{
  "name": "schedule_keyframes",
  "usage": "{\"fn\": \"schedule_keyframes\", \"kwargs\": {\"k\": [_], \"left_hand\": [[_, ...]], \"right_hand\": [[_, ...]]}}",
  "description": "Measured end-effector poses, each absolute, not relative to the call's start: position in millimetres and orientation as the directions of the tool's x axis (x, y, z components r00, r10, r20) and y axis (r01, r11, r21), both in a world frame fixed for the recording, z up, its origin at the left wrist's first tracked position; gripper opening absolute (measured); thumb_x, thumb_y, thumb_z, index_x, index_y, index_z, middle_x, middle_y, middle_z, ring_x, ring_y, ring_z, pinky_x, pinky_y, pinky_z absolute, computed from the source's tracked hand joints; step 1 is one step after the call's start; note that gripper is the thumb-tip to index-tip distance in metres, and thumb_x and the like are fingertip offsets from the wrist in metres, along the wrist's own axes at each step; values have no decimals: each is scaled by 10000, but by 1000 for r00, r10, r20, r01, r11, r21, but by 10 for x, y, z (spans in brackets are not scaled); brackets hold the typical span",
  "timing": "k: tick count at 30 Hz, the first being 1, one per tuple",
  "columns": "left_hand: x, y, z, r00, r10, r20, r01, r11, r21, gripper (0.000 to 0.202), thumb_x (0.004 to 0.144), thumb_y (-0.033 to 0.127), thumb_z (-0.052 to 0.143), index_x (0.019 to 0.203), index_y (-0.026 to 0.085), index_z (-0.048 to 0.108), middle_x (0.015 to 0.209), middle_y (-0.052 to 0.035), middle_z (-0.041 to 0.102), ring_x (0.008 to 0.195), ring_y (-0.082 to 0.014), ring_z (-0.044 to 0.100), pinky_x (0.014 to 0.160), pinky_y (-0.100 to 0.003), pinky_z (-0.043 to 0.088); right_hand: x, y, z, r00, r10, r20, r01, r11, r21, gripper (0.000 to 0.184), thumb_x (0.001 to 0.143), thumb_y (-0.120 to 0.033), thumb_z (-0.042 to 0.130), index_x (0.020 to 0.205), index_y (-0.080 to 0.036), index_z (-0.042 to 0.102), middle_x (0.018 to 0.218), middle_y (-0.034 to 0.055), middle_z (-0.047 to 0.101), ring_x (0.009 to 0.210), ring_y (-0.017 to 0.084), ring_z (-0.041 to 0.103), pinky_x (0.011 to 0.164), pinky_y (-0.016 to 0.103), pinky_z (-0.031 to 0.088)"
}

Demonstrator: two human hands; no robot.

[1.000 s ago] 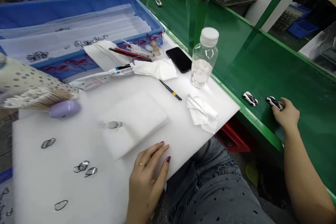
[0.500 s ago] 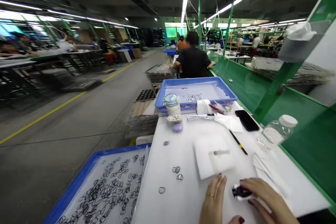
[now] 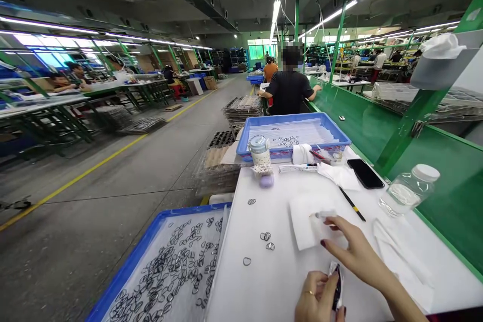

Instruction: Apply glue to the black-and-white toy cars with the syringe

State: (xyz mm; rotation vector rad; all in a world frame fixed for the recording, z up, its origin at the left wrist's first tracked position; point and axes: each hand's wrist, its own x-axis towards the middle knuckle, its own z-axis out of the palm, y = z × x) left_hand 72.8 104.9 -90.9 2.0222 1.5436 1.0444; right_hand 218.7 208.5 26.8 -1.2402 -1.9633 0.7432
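Reaching forward, your right hand [image 3: 354, 254] has its fingers spread, tips at one tube [image 3: 323, 215] on the pad [image 3: 302, 224], at its 11 o'clock. Your left hand [image 3: 315, 302] pinches one car [image 3: 337, 288], upright at its 1 o'clock. Four groups of rings [image 3: 265, 236] lie loose at 10 o'clock.

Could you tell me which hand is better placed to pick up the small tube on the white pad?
Probably the right: the right hand is at the small tube on the white pad, while the left hand holds a black-and-white part.
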Motion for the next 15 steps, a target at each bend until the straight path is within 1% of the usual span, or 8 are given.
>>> {"fn": "schedule_keyframes", "kwargs": {"k": [3,5,6,7,9,11,12,15], "left_hand": [[709,1082,-893,246,932,268,587,-363,723,725,537,298,858,1241,244,693,1311,-150,637,750,-237,691,720,-372,629],[620,1136,-703,439,880,183,501,-409,763,762,592,319,854,1319,216,649,1470,-173,539,930,-269,705,876,-390,607],[566,1167,-569,489,859,155,471,-409,781,754,616,295,841,1338,231,634,1502,-155,518,1058,-293,681,945,-401,582],[516,1199,-426,481,866,139,479,-392,786,701,637,250,817,1317,251,646,1510,-125,520,1198,-322,619,1025,-435,538],[456,1254,-168,454,886,95,525,-352,775,571,645,182,786,1203,256,691,1516,-81,526,1419,-381,420,1148,-536,415],[470,1291,-4,450,889,79,508,-328,797,516,635,154,798,1134,244,700,1429,-76,609,1384,-359,464,1132,-523,434],[502,1302,36,435,896,89,491,-319,811,506,629,150,815,1114,238,700,1377,-78,646,1331,-341,519,1106,-502,461],[656,1303,47,310,939,148,455,-284,844,552,602,189,882,1120,217,696,1217,-90,721,1135,-301,639,997,-462,536]], "right_hand": [[2019,2182,403,-387,915,119,566,338,-752,404,990,-490,492,1263,-214,603,1279,124,627,1057,281,636,907,448,539],[1970,2237,463,-433,892,128,557,376,-740,401,973,-488,508,1258,-222,601,1350,116,592,1080,286,622,940,459,501],[1956,2271,481,-456,878,145,541,403,-738,385,963,-478,521,1239,-225,612,1345,110,598,1085,291,618,956,465,479],[1944,2311,491,-474,866,160,525,424,-738,359,959,-463,521,1207,-228,631,1291,106,631,1064,296,622,953,470,464],[1932,2406,494,-484,860,164,503,427,-752,303,969,-435,495,1110,-229,666,1053,91,702,924,291,642,874,460,461],[1945,2503,484,-475,868,146,473,392,-789,304,983,-451,477,1022,-221,673,882,69,694,775,262,631,783,425,463],[1966,2536,479,-473,869,142,440,373,-817,337,992,-482,462,999,-213,665,879,69,689,759,252,629,763,410,469],[2082,2493,474,-454,879,146,299,305,-904,428,1004,-568,411,1033,-203,633,1067,88,677,946,244,642,836,385,498]]}}
